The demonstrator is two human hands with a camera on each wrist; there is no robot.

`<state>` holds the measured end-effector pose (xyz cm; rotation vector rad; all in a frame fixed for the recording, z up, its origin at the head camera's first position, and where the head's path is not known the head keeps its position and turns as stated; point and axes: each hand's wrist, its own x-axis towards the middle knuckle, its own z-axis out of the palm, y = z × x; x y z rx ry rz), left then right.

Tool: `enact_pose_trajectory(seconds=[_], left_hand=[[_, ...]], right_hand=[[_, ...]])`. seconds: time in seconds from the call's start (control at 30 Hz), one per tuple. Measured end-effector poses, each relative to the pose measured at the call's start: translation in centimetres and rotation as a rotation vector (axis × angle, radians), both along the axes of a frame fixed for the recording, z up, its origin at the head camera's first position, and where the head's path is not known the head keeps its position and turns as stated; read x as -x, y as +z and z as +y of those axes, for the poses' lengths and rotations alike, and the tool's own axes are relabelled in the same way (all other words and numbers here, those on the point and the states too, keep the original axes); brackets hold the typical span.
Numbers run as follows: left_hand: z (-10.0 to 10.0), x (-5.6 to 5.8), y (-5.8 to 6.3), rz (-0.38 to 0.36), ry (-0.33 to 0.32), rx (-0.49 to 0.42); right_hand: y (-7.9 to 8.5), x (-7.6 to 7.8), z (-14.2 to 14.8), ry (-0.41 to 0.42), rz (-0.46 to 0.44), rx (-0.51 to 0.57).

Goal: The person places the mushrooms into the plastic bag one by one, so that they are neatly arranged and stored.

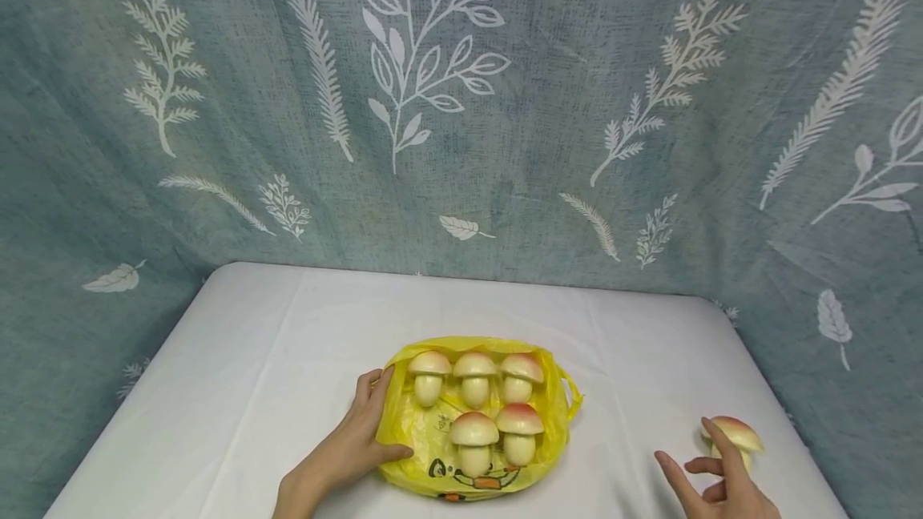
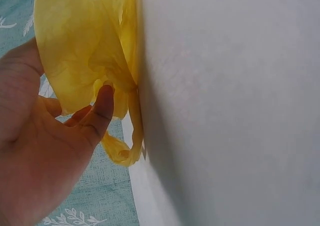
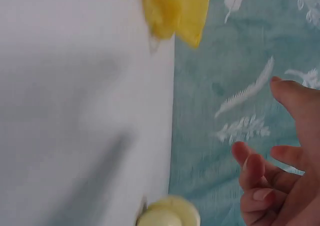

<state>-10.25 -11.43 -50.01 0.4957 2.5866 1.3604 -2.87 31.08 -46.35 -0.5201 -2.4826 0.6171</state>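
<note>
A yellow plastic bag (image 1: 414, 423) lies with its mouth wide on the white table. Several toy mushrooms with cream stems and reddish caps are inside, one of them a front mushroom (image 1: 474, 431). My left hand (image 1: 346, 439) grips the bag's left rim, thumb at the edge; the left wrist view shows the thin yellow plastic between thumb and fingers. My right hand (image 1: 724, 483) holds nothing, its thumb and index finger spread apart. Just beyond it, partly covered by the fingers, a single mushroom (image 1: 746, 432) stands near the table's right side.
The white-covered table (image 1: 252, 343) runs back to a grey-green curtain (image 1: 519, 142) with white leaf prints. A looped bag handle (image 1: 574, 395) sticks out on the bag's right side.
</note>
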Motion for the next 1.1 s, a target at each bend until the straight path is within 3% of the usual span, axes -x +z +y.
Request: enact_pose_trajectory(seconds=[0.1,0.33,0.5,0.57,0.97,1.1], left_hand=[[0.0,-0.1,0.0,-0.005,0.003,0.004],[0.0,0.0,0.1,-0.023,0.008,0.003],[0.0,0.0,0.1,-0.024,0.003,0.005],[0.0,0.0,0.1,-0.021,0.001,0.002],[0.0,0.0,0.3,-0.014,0.001,-0.009],[0.0,0.0,0.3,-0.009,0.002,-0.007]], right_hand=[[0.0,0.5,2.5,-0.04,-0.087,0.006],[-1.2,0.9,7.3,-0.07,-0.123,-0.038],[-2.0,1.6,9.6,-0.061,-0.472,-0.025],[-2.4,1.8,10.2,-0.042,-0.548,-0.037],[-4.0,2.2,11.5,0.081,-0.588,-0.101],[-4.1,2.2,11.2,0.107,-0.546,-0.113]])
